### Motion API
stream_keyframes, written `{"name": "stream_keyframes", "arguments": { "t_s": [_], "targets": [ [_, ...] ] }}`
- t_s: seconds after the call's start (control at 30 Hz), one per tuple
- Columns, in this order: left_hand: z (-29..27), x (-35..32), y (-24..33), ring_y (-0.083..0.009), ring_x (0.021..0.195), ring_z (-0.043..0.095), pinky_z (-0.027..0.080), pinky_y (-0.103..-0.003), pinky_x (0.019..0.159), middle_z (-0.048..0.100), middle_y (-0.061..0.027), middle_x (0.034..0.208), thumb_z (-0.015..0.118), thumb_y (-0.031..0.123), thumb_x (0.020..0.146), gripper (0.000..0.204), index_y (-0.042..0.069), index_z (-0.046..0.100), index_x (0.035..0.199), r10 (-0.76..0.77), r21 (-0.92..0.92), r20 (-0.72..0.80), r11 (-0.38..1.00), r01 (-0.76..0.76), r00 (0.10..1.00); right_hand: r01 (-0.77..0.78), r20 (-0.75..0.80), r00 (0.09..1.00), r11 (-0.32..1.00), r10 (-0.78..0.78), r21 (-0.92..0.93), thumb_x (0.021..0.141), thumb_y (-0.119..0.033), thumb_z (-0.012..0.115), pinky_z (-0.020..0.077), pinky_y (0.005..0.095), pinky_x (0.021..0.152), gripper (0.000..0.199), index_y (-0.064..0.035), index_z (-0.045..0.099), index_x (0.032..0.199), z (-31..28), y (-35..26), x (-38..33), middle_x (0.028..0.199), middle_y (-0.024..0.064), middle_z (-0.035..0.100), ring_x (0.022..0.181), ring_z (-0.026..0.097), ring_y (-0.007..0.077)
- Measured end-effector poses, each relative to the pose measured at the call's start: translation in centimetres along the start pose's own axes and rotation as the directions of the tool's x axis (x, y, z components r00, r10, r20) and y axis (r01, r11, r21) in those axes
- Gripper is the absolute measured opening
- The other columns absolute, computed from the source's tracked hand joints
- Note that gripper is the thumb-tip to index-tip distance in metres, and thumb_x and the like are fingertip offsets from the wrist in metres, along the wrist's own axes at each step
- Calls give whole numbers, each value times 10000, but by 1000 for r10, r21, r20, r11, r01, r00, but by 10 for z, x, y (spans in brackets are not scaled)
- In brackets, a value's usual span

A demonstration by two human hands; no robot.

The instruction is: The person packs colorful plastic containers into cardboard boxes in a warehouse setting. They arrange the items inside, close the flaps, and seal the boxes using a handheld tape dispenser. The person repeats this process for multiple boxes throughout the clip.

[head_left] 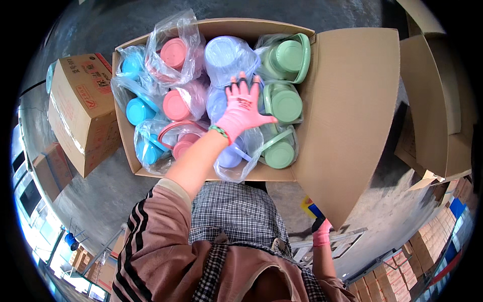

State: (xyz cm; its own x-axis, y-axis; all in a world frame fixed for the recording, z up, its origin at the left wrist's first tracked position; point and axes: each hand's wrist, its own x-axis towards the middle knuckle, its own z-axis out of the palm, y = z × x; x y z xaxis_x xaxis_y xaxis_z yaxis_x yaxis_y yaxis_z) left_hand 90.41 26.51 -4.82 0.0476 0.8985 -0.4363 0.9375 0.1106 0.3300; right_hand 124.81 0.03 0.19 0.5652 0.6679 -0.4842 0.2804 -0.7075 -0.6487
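We see the left hand in a pink glove, fingers spread apart and gripping nothing, lying over the purple containers in the middle of an open carton; whether the palm presses on them or only skims them, we cannot tell. Around these stand pink containers, blue containers and green containers, many in loose clear bags. Our right hand, low beside the carton's wide flap, is closed on a yellow-and-blue tool, partly masked, so we cannot say how firm the hold is. From here, we judge the loose plastic the likeliest trouble: a bag puffing above the rim could get caught under a folding flap, or slide beneath our fingers and spoil our push. The upright handle on the far green container might catch the flap and keep it from lying flat. Leaning hard on one purple container could tip its neighbours, since they sit close together. And should the tool swing against the flap, its edge might scuff or crease the cardboard.
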Motion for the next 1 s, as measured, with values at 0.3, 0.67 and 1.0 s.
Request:
{"name": "stream_keyframes", "arguments": {
  "t_s": [0.3,0.67,1.0],
  "targets": [
    [27,9,4,-326,1029,358,286,-441,862,370,-169,1106,646,465,581,730,27,414,1118,-153,59,-121,985,161,981,144,97,984,988,-149,50,821,-149,495,425,273,687,224,-13,500,999,-15,-6,10,912,58,534,807,500,143],
    [15,-29,77,-335,888,458,368,-404,764,436,-182,987,604,158,612,296,19,480,842,422,47,-276,903,-426,863,16,116,992,969,-46,245,798,-140,515,427,259,680,245,-13,507,1006,-4,-26,-4,918,43,544,796,516,125],
    [50,-43,35,-358,778,531,450,-393,645,446,-210,937,528,128,737,245,24,415,927,177,-180,98,971,-157,979,-113,70,993,935,95,337,782,-172,548,412,253,692,298,-19,494,1032,-2,-41,-10,935,37,537,810,503,113]
  ]
}}
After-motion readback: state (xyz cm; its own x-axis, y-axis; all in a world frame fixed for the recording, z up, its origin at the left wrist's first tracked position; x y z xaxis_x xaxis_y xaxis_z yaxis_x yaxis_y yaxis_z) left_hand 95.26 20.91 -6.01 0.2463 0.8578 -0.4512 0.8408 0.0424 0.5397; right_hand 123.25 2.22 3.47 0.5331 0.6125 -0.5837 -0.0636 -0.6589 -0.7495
